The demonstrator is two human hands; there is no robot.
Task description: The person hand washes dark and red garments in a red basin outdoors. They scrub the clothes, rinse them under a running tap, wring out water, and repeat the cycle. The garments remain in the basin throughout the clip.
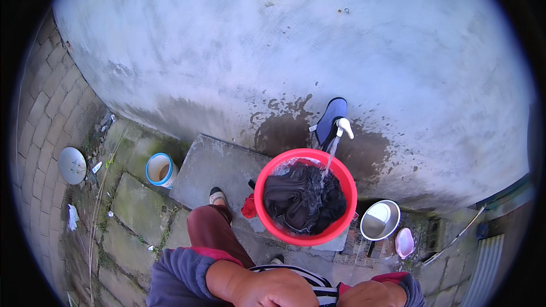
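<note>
My left hand [277,288] is at the bottom centre, in front of my waist, its fingers mostly cut off by the lower edge. My right hand [366,294] lies to its right, close to the striped cloth at my waist, also partly cut off. Neither touches the red plastic basin [350,204] standing beyond them on a stone slab. Dark wet clothes [294,196] lie in the basin in sudsy water. From a white tap [344,128] on the wall, water runs into it. A blue cloth cover [332,117] wraps the pipe behind the tap.
At left stand a white bucket with a blue rim [172,166] and a round metal lid [71,165]. Right of the basin are a metal bowl [391,234], a pink plastic dish [404,243] and a wire rack [356,247]. Something red [248,207] lies against the basin's left side.
</note>
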